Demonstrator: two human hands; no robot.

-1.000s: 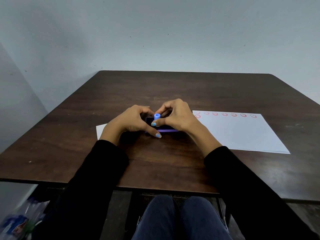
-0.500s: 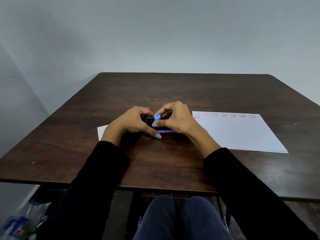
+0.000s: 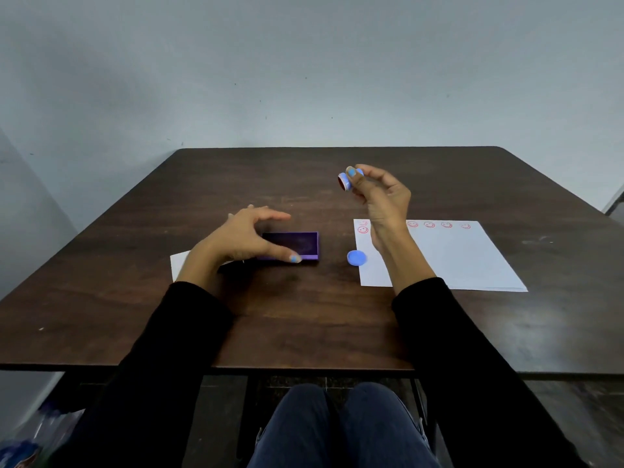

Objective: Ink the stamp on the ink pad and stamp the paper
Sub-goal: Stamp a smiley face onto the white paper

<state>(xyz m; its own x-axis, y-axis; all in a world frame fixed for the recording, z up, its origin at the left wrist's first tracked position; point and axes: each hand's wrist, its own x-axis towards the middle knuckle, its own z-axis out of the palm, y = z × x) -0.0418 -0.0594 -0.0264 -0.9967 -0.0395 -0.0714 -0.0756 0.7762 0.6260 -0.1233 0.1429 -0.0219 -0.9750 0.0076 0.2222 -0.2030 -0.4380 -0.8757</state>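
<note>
On the dark wood-grain tabletop (image 3: 304, 315) we see a shallow rectangular purple ink pad (image 3: 293, 245), its dark felt exposed. Our left hand (image 3: 243, 236) arches over its left end, fingers spread, gripping nothing. Right of the pad lies a round blue cap (image 3: 356, 258), touching the flat white paper (image 3: 449, 258). Above the paper, our right hand (image 3: 380, 194) pinches the small cylindrical blue stamp (image 3: 345, 181), red face leftward.

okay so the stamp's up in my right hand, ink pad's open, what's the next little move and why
Probably carry the stamp down over the paper and press it below the red smiley row. Its red face looks inked, and the right hand already holds it off the ink pad.
</note>
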